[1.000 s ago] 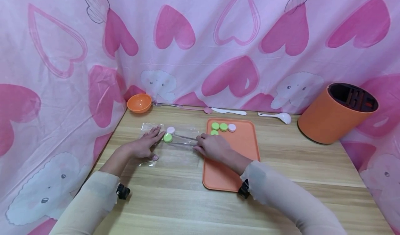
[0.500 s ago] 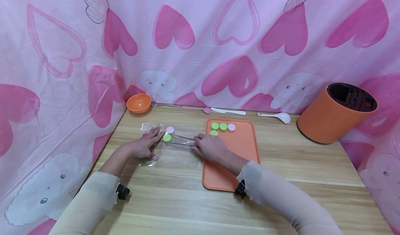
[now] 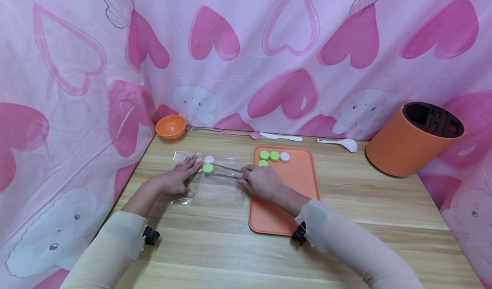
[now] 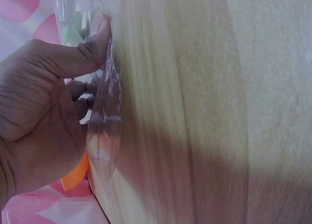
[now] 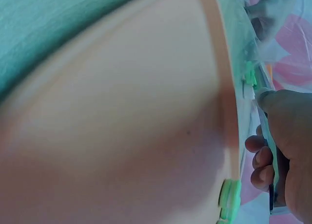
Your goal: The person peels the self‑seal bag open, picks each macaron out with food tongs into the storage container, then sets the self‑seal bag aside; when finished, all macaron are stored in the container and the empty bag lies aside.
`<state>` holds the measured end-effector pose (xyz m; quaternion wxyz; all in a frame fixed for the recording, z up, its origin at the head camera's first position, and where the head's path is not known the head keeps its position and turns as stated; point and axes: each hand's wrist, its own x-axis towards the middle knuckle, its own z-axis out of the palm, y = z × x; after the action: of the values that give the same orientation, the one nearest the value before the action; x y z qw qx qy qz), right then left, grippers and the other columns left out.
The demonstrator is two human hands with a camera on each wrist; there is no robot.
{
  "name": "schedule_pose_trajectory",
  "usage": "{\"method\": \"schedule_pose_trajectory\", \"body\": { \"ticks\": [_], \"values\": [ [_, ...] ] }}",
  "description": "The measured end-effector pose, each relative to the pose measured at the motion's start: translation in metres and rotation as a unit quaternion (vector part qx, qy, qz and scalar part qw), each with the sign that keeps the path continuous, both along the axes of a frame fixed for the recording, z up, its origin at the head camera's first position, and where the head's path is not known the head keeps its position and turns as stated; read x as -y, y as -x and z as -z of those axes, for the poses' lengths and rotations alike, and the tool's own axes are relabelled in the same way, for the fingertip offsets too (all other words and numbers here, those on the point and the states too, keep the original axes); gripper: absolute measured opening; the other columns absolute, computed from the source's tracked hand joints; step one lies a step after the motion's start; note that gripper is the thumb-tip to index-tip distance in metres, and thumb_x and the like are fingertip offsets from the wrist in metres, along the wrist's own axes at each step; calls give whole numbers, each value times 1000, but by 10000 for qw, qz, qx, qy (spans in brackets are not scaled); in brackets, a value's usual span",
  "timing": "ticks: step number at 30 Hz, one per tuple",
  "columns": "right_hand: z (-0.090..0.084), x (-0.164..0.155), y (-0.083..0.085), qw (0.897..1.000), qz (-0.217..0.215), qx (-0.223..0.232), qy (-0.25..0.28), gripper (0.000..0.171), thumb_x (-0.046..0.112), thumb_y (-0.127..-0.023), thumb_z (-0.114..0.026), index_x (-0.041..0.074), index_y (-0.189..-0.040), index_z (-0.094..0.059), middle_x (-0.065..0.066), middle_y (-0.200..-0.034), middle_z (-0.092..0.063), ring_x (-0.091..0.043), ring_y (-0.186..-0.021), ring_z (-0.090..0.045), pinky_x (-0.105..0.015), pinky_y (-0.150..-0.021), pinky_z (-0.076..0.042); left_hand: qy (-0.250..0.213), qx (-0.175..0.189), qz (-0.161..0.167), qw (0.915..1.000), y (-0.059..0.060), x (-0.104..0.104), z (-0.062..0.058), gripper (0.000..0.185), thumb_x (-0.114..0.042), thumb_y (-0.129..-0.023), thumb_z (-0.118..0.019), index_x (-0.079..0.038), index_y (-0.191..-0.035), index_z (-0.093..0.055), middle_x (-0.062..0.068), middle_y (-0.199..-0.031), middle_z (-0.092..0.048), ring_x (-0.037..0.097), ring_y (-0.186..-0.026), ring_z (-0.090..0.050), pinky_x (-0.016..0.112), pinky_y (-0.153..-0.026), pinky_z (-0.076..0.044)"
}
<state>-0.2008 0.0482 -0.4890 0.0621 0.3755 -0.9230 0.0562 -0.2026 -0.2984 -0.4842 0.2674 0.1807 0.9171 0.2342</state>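
Currently right hand grips tongs clamping green disc inside clear bag near table's left edge; left hand lies flat, pinning bag. Risk: disc slips, bag drags along.

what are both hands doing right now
Left hand: open, fingers pressing flat on the clear plastic bag.
Right hand: holding the tongs, which grip a green disc.

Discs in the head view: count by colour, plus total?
Green discs: 4 — one between the tongs' tips over the clear bag, three on the orange tray at
Pale pink discs: 2 — by the bag, on the tray
Total: 6
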Motion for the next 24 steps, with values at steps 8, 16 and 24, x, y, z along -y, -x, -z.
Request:
{"method": "schedule_pose_trajectory", "body": {
  "ticks": [8,16,24],
  "values": [
    [-5,-19,2,9998,-75,20,165,33,46,-109,-69,17,-93,-67,3,-86,-65,-13,-69,-64,-36,-59,-58,19,-9,30,10000,1,-1,-1,114,-22,-92,-87,-11,-178,-14,21,-186,13,49,-171,15,70,-138,6],
    [-9,-39,1,9996,129,235,17,32,47,-110,-67,17,-112,-79,2,-94,-71,-11,-71,-65,-33,-62,-59,73,49,-20,10000,0,-1,-1,113,-21,-94,-86,-13,-179,-12,18,-186,15,48,-171,16,68,-138,7],
    [-13,-59,-1,9987,470,152,-96,37,48,-106,-73,20,-127,-82,0,-91,-71,-15,-72,-69,-36,-58,-60,75,56,-29,10000,-1,-1,-1,111,-20,-95,-84,-16,-179,-12,17,-186,16,47,-172,17,69,-138,8]
  ]
}}
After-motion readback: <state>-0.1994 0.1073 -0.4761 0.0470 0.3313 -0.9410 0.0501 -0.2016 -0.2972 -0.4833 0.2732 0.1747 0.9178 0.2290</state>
